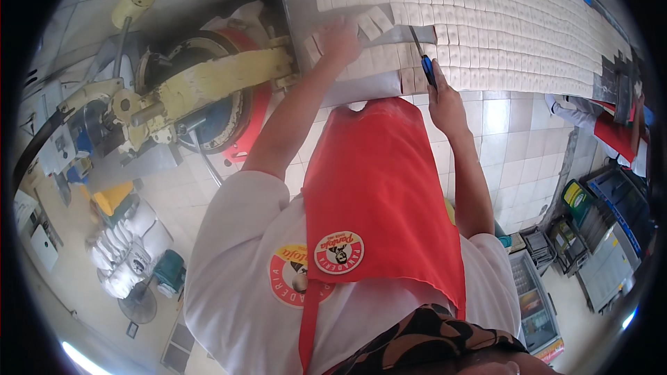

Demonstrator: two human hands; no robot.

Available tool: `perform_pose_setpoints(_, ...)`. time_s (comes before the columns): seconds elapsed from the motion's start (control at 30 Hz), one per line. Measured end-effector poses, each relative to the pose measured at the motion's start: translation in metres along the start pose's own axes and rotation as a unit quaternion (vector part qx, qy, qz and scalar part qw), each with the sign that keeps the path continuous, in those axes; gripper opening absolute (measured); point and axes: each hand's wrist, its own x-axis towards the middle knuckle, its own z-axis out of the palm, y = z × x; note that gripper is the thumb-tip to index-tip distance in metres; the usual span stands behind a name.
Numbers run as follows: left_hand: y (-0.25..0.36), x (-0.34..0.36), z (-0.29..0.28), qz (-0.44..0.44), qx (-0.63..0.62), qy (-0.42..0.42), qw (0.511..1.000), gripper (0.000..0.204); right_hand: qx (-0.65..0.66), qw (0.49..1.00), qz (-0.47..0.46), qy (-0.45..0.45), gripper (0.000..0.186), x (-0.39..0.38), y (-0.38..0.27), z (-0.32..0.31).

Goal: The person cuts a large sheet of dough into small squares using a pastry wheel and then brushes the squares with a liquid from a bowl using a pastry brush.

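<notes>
My left hand (340, 42) reaches over the left part of a metal work table (299, 10), among small pale dough pieces (375, 23); it is blurred, so whether it grips one is unclear. Rows of cut square pieces (507, 38) cover much of the tabletop to the right. My right hand (443, 94) is closed on the blue handle of a long blade (427, 62), its tip pointing away from me over a bare gap between pieces at the near side. A red apron (379, 187) hangs over my front.
A large cream machine (208, 80) stands beside the table at left, near white sacks (132, 250) and a fan. A co-worker in a red apron (615, 135) is at the table's right end. A display chiller (535, 305) and other equipment line the lower right.
</notes>
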Motion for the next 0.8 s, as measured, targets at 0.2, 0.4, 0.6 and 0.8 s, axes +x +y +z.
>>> perform_pose_setpoints(0.2,-0.04,0.022,0.003,-0.02,-0.097,0.067,0.993,0.035,0.006,1.0,-0.008,0.007,0.065,-0.008,0.005,0.0)
perform_pose_setpoints(0.4,-0.04,0.104,-0.128,0.118,-0.124,0.408,0.897,0.053,0.014,0.999,-0.01,0.034,0.065,-0.003,0.01,-0.006)
perform_pose_setpoints(0.6,-0.016,0.015,-0.038,0.019,-0.09,0.0,0.996,0.091,0.03,0.999,0.038,-0.005,0.065,-0.018,0.007,-0.004)
perform_pose_setpoints(0.8,0.001,-0.025,0.004,-0.119,-0.111,-0.035,0.986,0.113,0.029,0.999,-0.027,0.028,0.064,-0.016,0.02,0.01)
